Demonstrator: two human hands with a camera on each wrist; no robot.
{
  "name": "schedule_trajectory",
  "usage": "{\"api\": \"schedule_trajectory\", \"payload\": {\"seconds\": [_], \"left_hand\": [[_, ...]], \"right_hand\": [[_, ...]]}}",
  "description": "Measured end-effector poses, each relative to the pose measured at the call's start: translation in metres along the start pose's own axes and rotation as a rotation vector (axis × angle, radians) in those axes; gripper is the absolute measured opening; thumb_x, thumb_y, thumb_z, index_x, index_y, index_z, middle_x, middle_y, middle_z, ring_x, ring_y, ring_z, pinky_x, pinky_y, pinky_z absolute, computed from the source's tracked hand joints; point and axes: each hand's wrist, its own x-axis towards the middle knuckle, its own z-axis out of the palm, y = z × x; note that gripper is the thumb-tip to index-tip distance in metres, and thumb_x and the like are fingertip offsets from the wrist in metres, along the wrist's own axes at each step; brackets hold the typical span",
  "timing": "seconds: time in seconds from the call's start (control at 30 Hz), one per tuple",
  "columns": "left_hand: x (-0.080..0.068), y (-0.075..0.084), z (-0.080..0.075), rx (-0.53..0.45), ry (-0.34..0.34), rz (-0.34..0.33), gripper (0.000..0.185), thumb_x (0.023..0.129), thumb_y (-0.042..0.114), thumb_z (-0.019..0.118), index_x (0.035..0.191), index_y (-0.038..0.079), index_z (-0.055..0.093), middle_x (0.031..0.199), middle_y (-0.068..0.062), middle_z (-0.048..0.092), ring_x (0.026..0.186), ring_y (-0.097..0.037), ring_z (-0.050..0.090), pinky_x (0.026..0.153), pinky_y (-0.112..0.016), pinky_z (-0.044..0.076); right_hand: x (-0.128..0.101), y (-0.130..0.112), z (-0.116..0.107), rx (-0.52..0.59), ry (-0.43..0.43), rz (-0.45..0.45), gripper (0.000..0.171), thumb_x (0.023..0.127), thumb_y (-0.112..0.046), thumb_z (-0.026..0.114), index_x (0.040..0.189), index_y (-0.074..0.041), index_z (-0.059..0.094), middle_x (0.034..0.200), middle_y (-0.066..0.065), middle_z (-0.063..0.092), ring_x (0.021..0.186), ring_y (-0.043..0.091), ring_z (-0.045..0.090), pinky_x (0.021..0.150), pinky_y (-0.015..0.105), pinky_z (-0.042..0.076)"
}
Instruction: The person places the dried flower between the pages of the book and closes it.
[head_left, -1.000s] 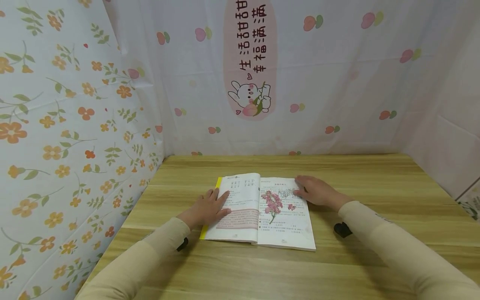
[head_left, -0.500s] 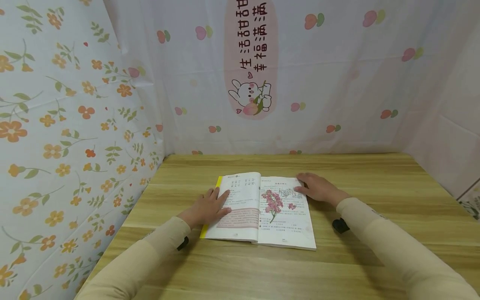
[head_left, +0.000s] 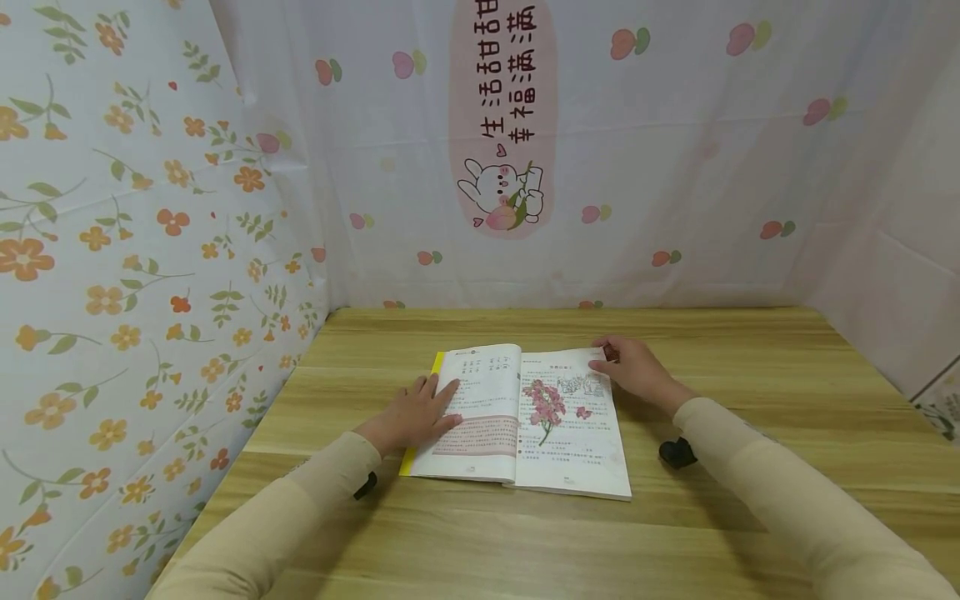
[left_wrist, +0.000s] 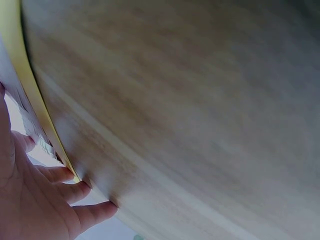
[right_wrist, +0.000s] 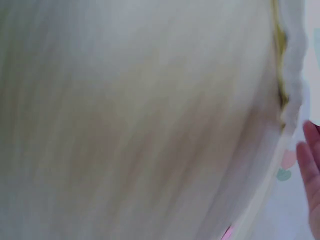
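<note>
An open book (head_left: 480, 398) with a yellow cover edge lies on the wooden table. A pink flower sprig (head_left: 545, 403) lies over the text of its right page (head_left: 573, 458), with a small loose blossom (head_left: 583, 412) beside it. My left hand (head_left: 414, 417) rests with spread fingers on the left page and its outer edge; in the left wrist view several fingertips reach past the yellow edge to the table. At the far right corner, my right hand (head_left: 637, 373) pinches the page between thumb and fingers, and that corner is slightly lifted. The right wrist view shows only some fingers (right_wrist: 311, 165).
The wooden table (head_left: 480, 550) extends around the book on all sides. Behind it hangs a white cloth (head_left: 637, 167) with a rabbit print, and a flowered cloth (head_left: 150, 250) hangs at the left. A dark wrist device (head_left: 677, 453) sits under the right wrist.
My right hand's fingers have drawn together at the far corner of the right page, and that corner has risen a little. The left hand has stayed in place.
</note>
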Motion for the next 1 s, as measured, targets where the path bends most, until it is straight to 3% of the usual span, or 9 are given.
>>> {"api": "schedule_trajectory", "payload": {"seconds": [0.2,0.33,0.57,1.0], "left_hand": [[-0.001,0.001,-0.001,-0.008,-0.009,0.0,0.07,0.101,0.054,0.037,0.155,0.011,0.024,0.149,-0.028,0.029,0.135,-0.042,0.031,0.098,-0.061,0.035],[-0.001,0.001,-0.001,0.0,-0.012,0.001,0.069,0.102,0.053,0.037,0.155,0.011,0.025,0.148,-0.028,0.03,0.134,-0.042,0.032,0.097,-0.06,0.036],[-0.002,0.001,-0.002,-0.026,-0.005,0.009,0.069,0.102,0.053,0.037,0.154,0.009,0.025,0.148,-0.029,0.029,0.134,-0.043,0.03,0.097,-0.062,0.035],[-0.002,-0.001,-0.003,-0.076,-0.004,0.026,0.069,0.102,0.052,0.037,0.154,0.008,0.025,0.149,-0.031,0.027,0.137,-0.045,0.026,0.098,-0.065,0.031]], "right_hand": [[-0.003,-0.006,-0.003,0.342,-0.002,0.229,0.052,0.097,-0.023,0.063,0.136,0.006,0.047,0.115,0.024,0.06,0.095,0.029,0.063,0.076,0.035,0.053],[-0.01,-0.006,-0.004,0.454,-0.032,0.332,0.054,0.094,-0.016,0.066,0.136,0.01,0.044,0.109,0.022,0.065,0.086,0.022,0.067,0.074,0.034,0.055],[-0.023,-0.006,-0.003,0.423,0.012,0.371,0.049,0.091,-0.011,0.07,0.13,0.009,0.05,0.094,0.011,0.069,0.075,0.016,0.065,0.068,0.031,0.054],[-0.025,-0.009,-0.002,0.329,0.046,0.315,0.039,0.09,-0.006,0.066,0.125,0.009,0.054,0.085,0.009,0.067,0.074,0.018,0.064,0.067,0.03,0.053]]}}
